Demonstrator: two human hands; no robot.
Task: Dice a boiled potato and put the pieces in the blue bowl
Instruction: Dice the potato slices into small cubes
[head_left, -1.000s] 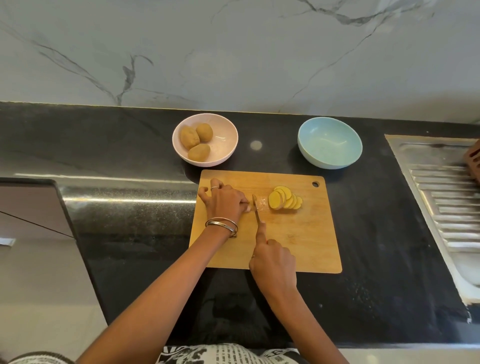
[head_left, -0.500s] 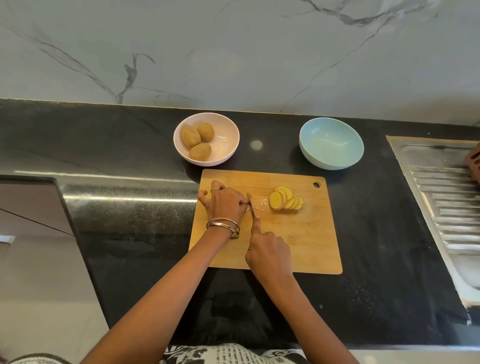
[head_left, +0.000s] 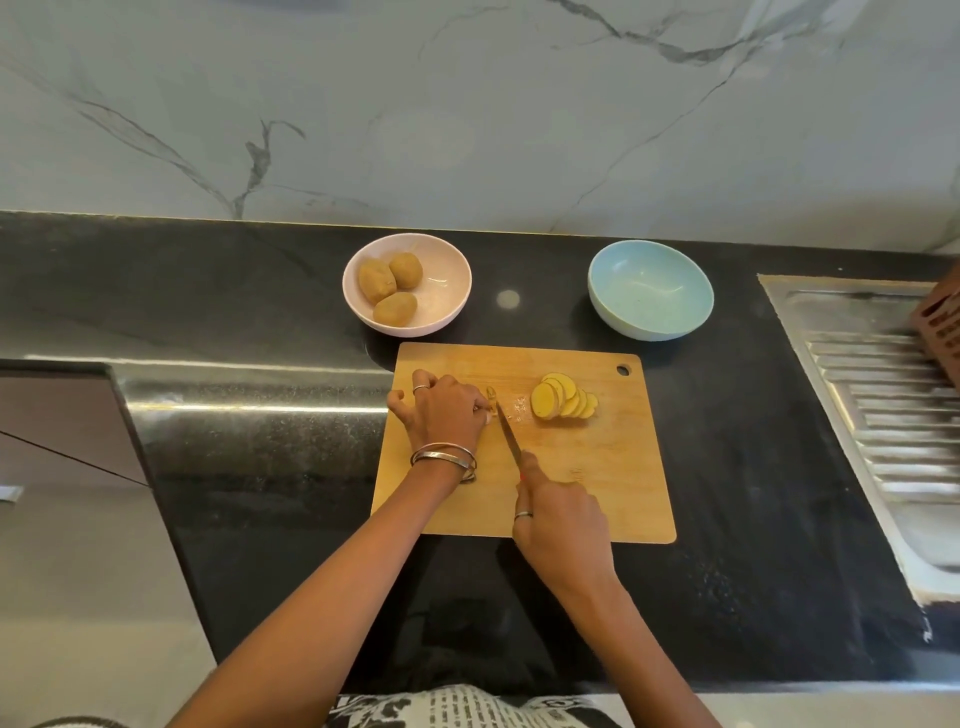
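Slicing stage here: the left hand (head_left: 447, 410) curls its fingers over the last potato end (head_left: 490, 394) on the cutting board (head_left: 597, 467), the right hand (head_left: 561, 525) grips the knife (head_left: 508, 434) beside it, slices (head_left: 563, 397) fanned nearby, cross-cuts surely next (blue bowl (head_left: 650, 289) waits empty).

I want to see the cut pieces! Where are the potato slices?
In the head view, the potato slices lie fanned on the cutting board, right of the knife and just in front of the blue bowl.
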